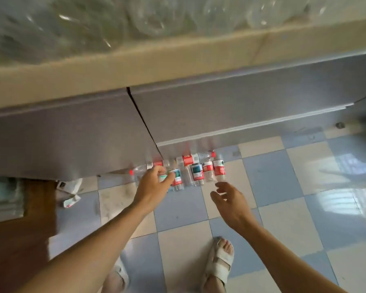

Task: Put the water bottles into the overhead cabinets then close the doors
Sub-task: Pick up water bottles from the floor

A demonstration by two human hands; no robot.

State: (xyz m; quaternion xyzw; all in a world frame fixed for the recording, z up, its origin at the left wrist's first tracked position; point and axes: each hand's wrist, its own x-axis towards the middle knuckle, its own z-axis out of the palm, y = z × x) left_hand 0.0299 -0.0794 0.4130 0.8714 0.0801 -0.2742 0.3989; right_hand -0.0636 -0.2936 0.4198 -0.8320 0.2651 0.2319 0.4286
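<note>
Bottles [197,172] lined up by cabinet base [72,132] | one gripped by left hand [154,182], right hand [230,197] spread, empty | probably light, crushable, best grabbed mid-label

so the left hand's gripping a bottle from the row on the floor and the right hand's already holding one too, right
Not quite. In the head view the right hand holds nothing: its fingers are spread, just short of the bottles. The left hand does grip a bottle from the row on the floor.

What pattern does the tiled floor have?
The glossy tiled floor is a checkerboard of pale blue and cream squares, seen in the head view.
</note>
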